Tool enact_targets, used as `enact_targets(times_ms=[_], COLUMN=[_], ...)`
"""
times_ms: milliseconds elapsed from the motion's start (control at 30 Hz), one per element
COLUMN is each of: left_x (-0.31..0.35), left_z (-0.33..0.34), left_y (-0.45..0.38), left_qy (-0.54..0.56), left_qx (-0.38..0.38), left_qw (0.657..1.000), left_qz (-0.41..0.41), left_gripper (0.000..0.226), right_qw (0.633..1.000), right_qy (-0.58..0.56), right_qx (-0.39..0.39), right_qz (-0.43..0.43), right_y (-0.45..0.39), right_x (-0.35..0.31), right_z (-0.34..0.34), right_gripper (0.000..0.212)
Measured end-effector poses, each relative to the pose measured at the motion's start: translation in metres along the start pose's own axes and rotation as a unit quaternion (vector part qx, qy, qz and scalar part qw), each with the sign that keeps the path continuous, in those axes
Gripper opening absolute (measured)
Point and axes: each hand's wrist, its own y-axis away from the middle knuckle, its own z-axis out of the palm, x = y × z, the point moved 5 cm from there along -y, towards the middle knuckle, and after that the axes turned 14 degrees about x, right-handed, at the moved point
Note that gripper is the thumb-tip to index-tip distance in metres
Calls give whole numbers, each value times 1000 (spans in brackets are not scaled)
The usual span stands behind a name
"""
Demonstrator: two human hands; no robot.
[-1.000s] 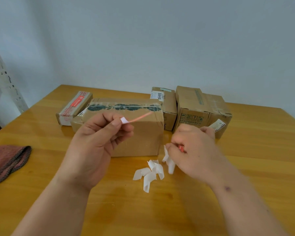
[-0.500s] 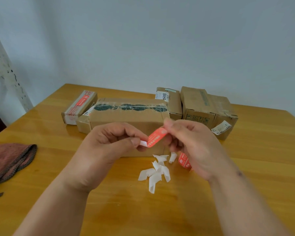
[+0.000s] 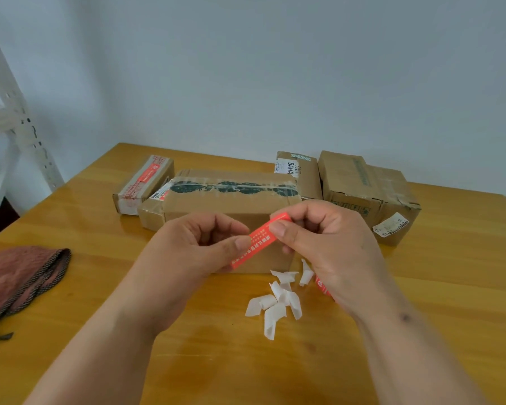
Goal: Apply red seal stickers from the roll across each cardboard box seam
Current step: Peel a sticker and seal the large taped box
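Since half a second ago the sticker (image 3: 260, 239) has been turning flatter toward the camera, its white print now readable, and both hands are sitting a little higher in front of the big box (image 3: 231, 211). The left hand (image 3: 199, 252) is pinching the sticker's lower end between thumb and forefinger; the right hand (image 3: 327, 244) is pinching the upper end, so each grip is holding the sticker, stretched between them above the counter (image 3: 421, 287). Whether the backing is fully off is hard to tell. To do this step well, the person is best keeping fingertip contact to the very ends, holding the strip taut so it is not curling onto itself, then lowering it crosswise over the dark-taped seam (image 3: 231, 187) on the big box's top, setting the middle first and smoothing outward. The roll (image 3: 323, 287) is lying just behind the right hand, partly hidden, beside the peeled white scraps (image 3: 275, 305).
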Motion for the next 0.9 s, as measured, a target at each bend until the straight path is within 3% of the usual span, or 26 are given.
enact_targets(times_ms=[167, 400, 600, 700, 767, 900], left_x=[9, 53, 60, 54, 50, 50], left_z=[-5, -21, -27, -26, -23, -17], left_y=[-8, -42, -79, -93, -102, -114], left_qy=[-49, -185, -237, -279, -302, -348], left_qx=[-8, 48, 56, 43, 33, 28], left_qw=[999, 977, 968, 959, 952, 937], left_qz=[-11, 89, 64, 35, 17, 23], left_gripper=[11, 11, 9, 6, 16, 16], right_qw=[999, 998, 988, 975, 959, 933], right_qy=[25, 29, 135, 197, 252, 326], right_qx=[8, 48, 54, 69, 74, 90], right_qz=[-30, -22, -42, -80, -105, -126], right_y=[-7, -34, -58, -65, -68, -71], right_x=[-12, -21, -19, -18, -18, -18], right_z=[6, 17, 36, 44, 50, 55], right_gripper=[6, 11, 39, 18, 4, 5])
